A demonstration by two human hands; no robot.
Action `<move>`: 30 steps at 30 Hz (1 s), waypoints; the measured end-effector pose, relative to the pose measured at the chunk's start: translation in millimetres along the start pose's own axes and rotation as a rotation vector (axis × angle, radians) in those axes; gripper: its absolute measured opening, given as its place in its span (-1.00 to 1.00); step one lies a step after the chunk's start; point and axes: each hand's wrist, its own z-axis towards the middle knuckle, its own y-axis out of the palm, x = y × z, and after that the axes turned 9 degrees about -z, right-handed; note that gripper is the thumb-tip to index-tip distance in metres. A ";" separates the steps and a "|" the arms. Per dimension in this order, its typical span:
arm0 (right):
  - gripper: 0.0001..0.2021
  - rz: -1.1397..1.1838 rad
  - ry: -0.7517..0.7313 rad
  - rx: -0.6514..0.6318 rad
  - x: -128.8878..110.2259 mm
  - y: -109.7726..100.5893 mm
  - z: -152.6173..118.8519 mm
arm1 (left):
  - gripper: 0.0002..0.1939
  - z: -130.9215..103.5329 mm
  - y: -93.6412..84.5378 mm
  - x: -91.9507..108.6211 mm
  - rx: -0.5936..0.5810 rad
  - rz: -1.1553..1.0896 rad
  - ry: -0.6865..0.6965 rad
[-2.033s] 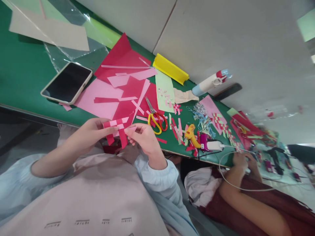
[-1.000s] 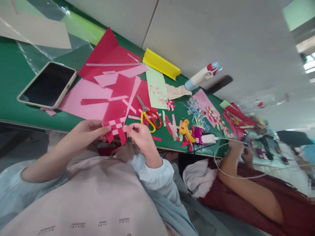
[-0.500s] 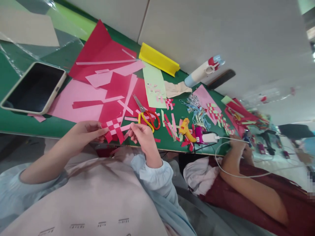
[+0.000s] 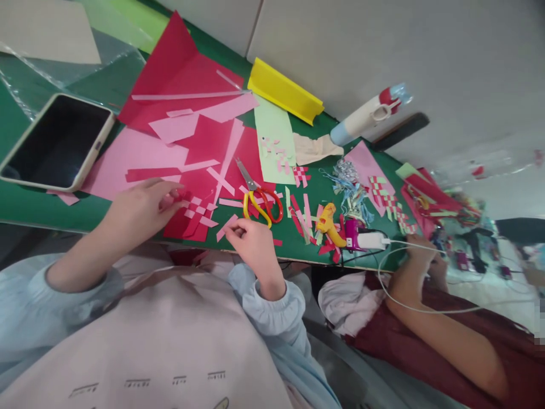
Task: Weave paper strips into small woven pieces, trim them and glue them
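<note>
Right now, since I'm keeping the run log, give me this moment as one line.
left hand: at woven paper piece, grip unclear | right hand: pinching pink strip | scissors: lying beyond right hand

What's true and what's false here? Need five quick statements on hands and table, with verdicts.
1. The right hand holds a pink strip. True.
2. The left hand is gripping the phone. False: it is at the woven piece, and the phone lies apart from it on the table.
3. The phone's screen is dark. True.
4. Both handles of the scissors are red. False: one is red, the other yellow.
5. The glue gun is blue. False: it is yellow.
</note>
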 end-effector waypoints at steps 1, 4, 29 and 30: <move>-0.84 -0.029 -0.021 0.009 0.0 0.9 -2.1 | -0.61 -0.9 -0.4 -1.2 0.040 0.028 0.074; -0.80 -0.115 -0.076 0.016 0.3 5.3 -6.3 | -0.64 -6.9 -3.9 -5.4 0.095 0.079 0.317; -0.76 -0.102 -0.047 -0.068 1.2 21.7 0.3 | -0.75 -54.9 2.2 -24.7 -0.010 0.143 0.672; -0.78 -0.096 -0.050 -0.066 1.1 22.1 0.8 | -0.75 -55.2 2.3 -24.9 -0.011 0.141 0.670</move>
